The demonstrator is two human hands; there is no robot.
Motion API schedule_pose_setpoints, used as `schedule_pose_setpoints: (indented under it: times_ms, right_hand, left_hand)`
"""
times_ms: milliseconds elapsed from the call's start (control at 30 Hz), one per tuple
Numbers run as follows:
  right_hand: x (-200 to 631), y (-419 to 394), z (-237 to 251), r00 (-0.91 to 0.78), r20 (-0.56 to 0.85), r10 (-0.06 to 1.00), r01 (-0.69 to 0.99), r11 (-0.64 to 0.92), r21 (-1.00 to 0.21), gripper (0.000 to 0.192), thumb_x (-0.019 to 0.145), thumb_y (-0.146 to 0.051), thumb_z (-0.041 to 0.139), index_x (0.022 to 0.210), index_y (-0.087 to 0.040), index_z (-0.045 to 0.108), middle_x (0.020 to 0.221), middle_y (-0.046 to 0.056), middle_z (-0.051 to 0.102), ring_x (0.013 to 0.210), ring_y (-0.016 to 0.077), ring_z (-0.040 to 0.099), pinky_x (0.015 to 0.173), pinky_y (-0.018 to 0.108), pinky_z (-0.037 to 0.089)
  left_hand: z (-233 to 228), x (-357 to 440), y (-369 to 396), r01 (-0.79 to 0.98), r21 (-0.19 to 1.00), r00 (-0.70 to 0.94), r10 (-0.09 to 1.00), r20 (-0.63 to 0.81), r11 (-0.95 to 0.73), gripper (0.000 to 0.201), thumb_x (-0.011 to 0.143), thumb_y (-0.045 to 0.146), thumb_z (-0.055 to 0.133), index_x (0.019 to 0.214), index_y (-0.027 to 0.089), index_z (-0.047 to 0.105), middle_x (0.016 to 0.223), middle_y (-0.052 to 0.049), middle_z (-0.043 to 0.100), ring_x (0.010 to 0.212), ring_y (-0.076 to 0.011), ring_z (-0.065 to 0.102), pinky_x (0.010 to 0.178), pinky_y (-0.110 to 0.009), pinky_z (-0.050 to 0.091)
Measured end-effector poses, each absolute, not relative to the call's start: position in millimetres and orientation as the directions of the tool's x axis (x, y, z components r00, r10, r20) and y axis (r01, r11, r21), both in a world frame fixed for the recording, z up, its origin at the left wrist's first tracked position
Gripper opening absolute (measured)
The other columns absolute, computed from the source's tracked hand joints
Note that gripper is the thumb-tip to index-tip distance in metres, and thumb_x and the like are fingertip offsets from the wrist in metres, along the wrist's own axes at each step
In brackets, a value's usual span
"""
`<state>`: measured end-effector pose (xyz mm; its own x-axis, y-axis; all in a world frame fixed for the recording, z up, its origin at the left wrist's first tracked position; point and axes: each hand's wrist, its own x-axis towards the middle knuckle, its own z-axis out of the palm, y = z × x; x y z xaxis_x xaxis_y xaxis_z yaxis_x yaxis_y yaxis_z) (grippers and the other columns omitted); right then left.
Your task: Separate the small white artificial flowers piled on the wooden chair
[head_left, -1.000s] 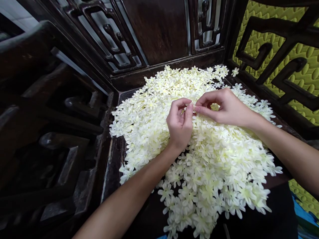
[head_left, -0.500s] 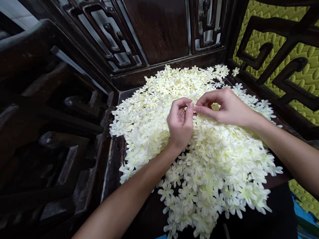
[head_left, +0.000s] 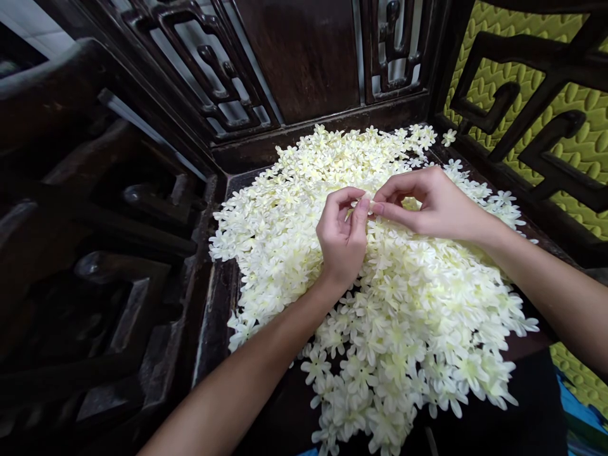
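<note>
The tips of the thumb and forefinger of the left hand [head_left: 342,234] are pressed together, and the other fingers are curled in toward the palm. The right hand [head_left: 437,202] is held just beside it, palm down, with its thumb and forefinger brought together at the tips and a gap left behind them. A small pale piece [head_left: 370,198] is pinched between the fingertips of both hands where they meet; it is mostly covered, so its shape cannot be told.

Beneath and around both hands, a thick heap of white and pale yellow flowers [head_left: 399,304] is spread. A loose flower [head_left: 448,137] is seen beyond the right hand, a little apart from the heap. The flowers are carried by a dark wooden seat [head_left: 222,291], whose bare edge is shown to the left of the left hand. Beyond the hands, the seat is closed off by a wooden backrest [head_left: 304,57]. Past the right hand, a yellow-green mat [head_left: 508,25] with a raised pattern is seen through a carved side frame [head_left: 522,50].
</note>
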<state>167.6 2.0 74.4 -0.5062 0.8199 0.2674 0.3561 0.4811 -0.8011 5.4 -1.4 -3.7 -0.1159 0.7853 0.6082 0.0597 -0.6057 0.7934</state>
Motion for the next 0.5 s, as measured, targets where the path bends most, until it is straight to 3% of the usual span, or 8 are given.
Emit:
schedule_pose_setpoints:
  times_ms: [500]
  right_hand:
    - [171.5, 4.8, 72.6, -0.507, 0.277, 0.816, 0.294, 0.466, -0.835, 0.011, 0.088, -0.021, 0.072, 0.091, -0.013, 0.078, 0.078, 0.006, 0.073, 0.058, 0.0108, 0.057, 0.045, 0.024, 0.038]
  left_hand:
    - [-4.0, 5.1, -2.6, -0.012, 0.827, -0.115, 0.822, 0.558, -0.563, 0.013, 0.094, 0.028, 0.062, 0.104, 0.022, 0.059, 0.099, -0.002, 0.062, 0.092, -0.0099, 0.064, 0.080, -0.021, 0.056]
